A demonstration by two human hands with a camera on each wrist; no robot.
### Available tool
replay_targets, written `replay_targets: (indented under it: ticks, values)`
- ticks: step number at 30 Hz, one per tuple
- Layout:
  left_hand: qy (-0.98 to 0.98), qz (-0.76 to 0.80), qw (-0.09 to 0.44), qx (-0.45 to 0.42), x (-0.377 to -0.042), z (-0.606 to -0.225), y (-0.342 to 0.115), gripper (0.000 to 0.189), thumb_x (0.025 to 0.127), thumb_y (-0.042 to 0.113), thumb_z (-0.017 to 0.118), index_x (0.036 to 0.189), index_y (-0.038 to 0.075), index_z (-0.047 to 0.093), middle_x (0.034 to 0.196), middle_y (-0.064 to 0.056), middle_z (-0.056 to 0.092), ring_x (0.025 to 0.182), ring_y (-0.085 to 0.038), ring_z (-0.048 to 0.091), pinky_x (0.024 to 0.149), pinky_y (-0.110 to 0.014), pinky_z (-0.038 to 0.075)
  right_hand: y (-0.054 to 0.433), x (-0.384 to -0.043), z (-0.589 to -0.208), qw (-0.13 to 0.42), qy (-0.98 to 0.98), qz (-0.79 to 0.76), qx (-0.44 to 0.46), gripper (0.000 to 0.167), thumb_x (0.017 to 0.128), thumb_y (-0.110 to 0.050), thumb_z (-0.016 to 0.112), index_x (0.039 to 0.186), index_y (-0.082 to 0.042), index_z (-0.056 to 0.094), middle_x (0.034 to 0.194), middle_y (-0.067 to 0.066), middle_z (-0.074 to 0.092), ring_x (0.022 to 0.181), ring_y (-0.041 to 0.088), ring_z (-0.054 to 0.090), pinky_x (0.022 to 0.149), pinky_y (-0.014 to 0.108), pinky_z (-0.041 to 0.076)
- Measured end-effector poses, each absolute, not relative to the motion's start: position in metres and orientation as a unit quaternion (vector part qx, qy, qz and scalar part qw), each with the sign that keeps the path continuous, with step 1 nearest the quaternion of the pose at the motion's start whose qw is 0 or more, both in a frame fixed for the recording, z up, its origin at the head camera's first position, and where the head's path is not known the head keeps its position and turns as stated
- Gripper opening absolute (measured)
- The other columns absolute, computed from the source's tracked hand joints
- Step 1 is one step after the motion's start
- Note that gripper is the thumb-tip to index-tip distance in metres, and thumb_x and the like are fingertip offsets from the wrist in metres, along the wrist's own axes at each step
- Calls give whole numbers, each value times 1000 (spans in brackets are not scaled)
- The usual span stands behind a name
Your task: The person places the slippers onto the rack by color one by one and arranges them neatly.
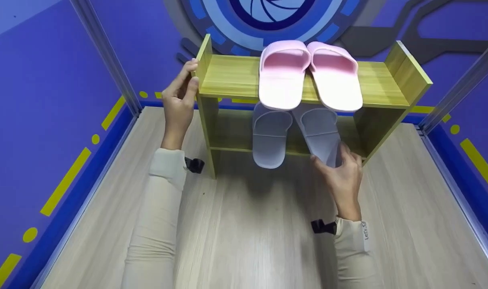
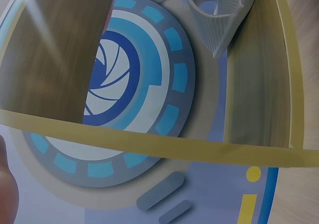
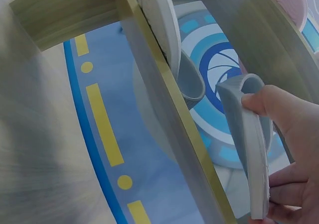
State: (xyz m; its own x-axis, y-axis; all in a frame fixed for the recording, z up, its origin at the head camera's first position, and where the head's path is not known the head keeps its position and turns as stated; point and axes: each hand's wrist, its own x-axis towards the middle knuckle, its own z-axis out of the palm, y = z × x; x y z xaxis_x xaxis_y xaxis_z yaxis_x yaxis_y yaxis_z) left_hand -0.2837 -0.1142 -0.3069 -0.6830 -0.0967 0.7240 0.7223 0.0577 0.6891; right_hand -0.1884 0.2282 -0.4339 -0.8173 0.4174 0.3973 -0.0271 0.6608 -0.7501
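Observation:
A small wooden two-tier shoe rack (image 1: pixel 230 82) stands on the floor. My left hand (image 1: pixel 179 100) grips its left side panel near the top, fingertips and thumb at the edge; the left wrist view catches just a bit of that hand. Low on the right, my right hand (image 1: pixel 345 176) holds the heel end of a grey slipper (image 1: pixel 319 134), with thumb and fingers on opposite sides. This slipper sits askew over the lower shelf. Left of it lies the matching grey slipper (image 1: pixel 270 140), heel over the front edge. A pair of pink slippers (image 1: pixel 282 86) rests on the top shelf.
Blue patterned walls (image 1: pixel 59 100) enclose the pale wood-grain floor (image 1: pixel 244 241) on both sides and behind the rack. The rack's right side panel (image 1: pixel 408 72) rises above the top shelf. A black wrist mount (image 1: pixel 323 226) sits at my right cuff.

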Motion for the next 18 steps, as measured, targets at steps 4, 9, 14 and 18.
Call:
replay_targets:
  ticks: [4, 9, 14, 18]
  values:
    - [-651, -648, 314, -240, -281, -305, -114, 32, 96, -1, 53, 126, -7, 59, 134, -18, 57, 129, -18, 53, 107, -35, 43, 225, -191, -434, 288, -867, 389, -120, 79, 68, -31, 84, 133, 3, 55, 128, 25, 59, 112, 40, 50, 90, 56, 43]
    - [-649, -648, 315, -244, -282, -306, -114, 31, 95, -1, 53, 125, -9, 59, 134, -20, 57, 130, -19, 52, 108, -35, 42, 221, -193, -436, 299, -868, 378, -124, 78, 68, -31, 84, 130, 5, 56, 124, 26, 61, 110, 41, 51, 89, 56, 44]
    - [-653, -643, 319, -242, -283, -307, -114, 31, 96, 0, 54, 125, -8, 59, 135, -20, 57, 129, -19, 52, 108, -35, 42, 217, -195, -437, 295, -874, 364, -131, 77, 69, -32, 83, 129, 6, 55, 124, 25, 61, 112, 40, 51, 91, 56, 44]
    - [-652, -644, 319, -240, -283, -306, -114, 31, 96, 0, 53, 125, -7, 60, 134, -19, 57, 129, -18, 52, 108, -35, 42, 215, -195, -437, 285, -877, 359, -143, 78, 70, -32, 83, 131, 6, 54, 126, 25, 60, 115, 40, 49, 93, 56, 44]
